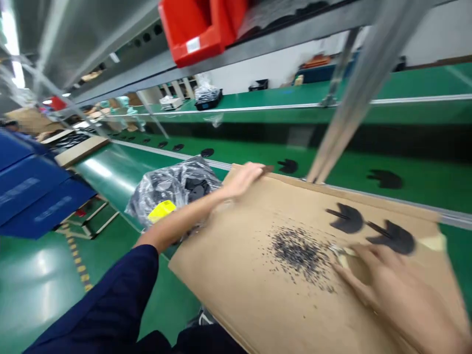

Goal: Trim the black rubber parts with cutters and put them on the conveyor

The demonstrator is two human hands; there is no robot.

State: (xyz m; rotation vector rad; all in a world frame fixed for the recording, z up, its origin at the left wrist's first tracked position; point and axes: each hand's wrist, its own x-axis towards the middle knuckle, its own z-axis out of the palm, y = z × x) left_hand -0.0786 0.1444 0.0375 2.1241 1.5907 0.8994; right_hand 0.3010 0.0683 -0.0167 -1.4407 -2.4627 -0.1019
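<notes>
My left hand (244, 180) reaches to the far edge of a cardboard sheet (228, 255), its fingers stretched out beside a blurred dark brown patch I cannot make out. Over the sheet's right side, my right hand (383, 275) is closed on a small pale tool with a shiny tip (337, 250), blurred by motion. A scattered pile of tiny black bits (300, 250) lies left of this tip. Two flat black notched pieces, one nearer the middle (348, 220) and one to its right (396, 237), rest on the sheet, each with a thin dark stem.
A clear plastic bag (158, 184) of black pieces with a yellow label stands left of the sheet. Black pieces (288, 166) lie along the green belt (250, 147) beyond. A slanted metal post (354, 103) rises behind the sheet. A red bin (199, 34) sits overhead; blue boxes (33, 191) are far left.
</notes>
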